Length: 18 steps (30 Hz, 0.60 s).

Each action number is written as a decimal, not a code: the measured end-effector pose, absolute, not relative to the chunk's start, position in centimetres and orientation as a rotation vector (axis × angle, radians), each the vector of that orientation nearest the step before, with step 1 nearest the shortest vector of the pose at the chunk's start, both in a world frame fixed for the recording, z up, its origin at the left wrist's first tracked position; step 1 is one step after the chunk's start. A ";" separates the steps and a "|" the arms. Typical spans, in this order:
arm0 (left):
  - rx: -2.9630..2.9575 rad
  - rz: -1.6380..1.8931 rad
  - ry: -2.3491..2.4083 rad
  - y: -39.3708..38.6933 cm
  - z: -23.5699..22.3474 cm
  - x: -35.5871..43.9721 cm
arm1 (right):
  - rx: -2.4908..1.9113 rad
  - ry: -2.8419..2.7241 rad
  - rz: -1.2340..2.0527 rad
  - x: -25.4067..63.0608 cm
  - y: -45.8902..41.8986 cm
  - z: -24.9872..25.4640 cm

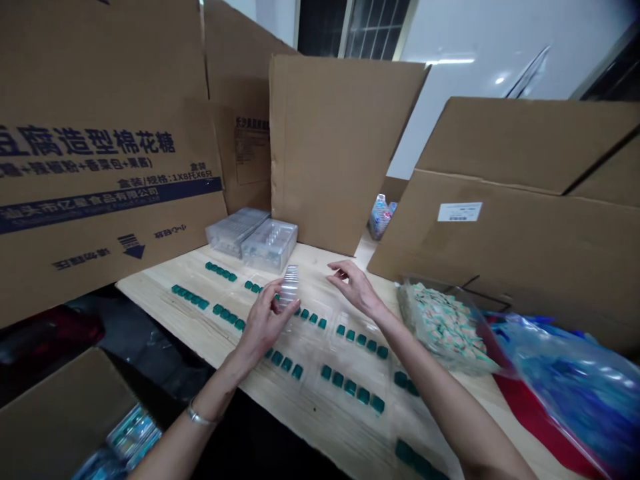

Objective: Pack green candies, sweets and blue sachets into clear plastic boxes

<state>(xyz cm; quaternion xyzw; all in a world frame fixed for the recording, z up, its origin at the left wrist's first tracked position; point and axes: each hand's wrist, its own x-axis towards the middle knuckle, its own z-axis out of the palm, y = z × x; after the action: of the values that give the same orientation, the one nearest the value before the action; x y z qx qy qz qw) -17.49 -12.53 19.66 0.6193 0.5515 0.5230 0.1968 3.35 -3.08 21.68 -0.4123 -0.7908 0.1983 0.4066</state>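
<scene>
Clear plastic strip (289,285) stands upright in the left hand (265,323), fingers wrapped firmly round it, at 12 o'clock over the wooden surface (143,283), while the right hand (354,288) sits just beside it at 1 o'clock, half open and empty. Teal cubes (350,387) lie in straight rows, apparently kept in line by pockets in clear trays (353,340). Stacked trays (250,233) rest at 11 o'clock against upright cardboard (340,147), seemingly parked out of the way.

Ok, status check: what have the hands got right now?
Left hand: gripping clear plastic blister strip. Right hand: open, holding nothing. Rows of teal square pieces on pale wooden table.
</scene>
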 end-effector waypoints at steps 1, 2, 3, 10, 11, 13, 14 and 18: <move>1.769 1.463 1.519 -12.6 19.4 -17.1 | -1.021 -1.958 0.625 3.0 -4.8 22.1; 1.804 1.459 1.493 -12.8 19.3 -16.7 | -1.010 -1.911 0.766 2.7 -6.4 22.5; 1.837 1.453 1.466 -13.0 19.1 -16.3 | -0.999 -1.858 0.903 2.3 -7.9 22.7; 1.942 1.435 1.389 -14.1 19.1 -14.1 | -0.952 -1.606 1.263 1.5 -12.2 22.2; 1.948 1.439 1.375 -14.2 19.1 -14.0 | -0.946 -1.625 1.243 1.5 -12.4 22.1; 1.949 1.448 1.343 -14.3 19.1 -13.9 | -0.928 -1.672 1.175 1.6 -12.7 22.0; 1.944 1.448 1.329 -14.3 19.1 -13.9 | -0.918 -1.689 1.133 1.6 -12.9 22.0; 1.874 1.412 1.305 -14.6 19.6 -13.7 | -0.896 -1.724 0.911 1.4 -13.4 21.7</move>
<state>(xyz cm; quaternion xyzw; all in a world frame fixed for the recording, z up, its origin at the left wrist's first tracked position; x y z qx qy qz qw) -13.70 -14.59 19.58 0.6799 0.4734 0.5123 0.2261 1.38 -13.42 21.75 -0.3670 -0.7059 0.3729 0.4774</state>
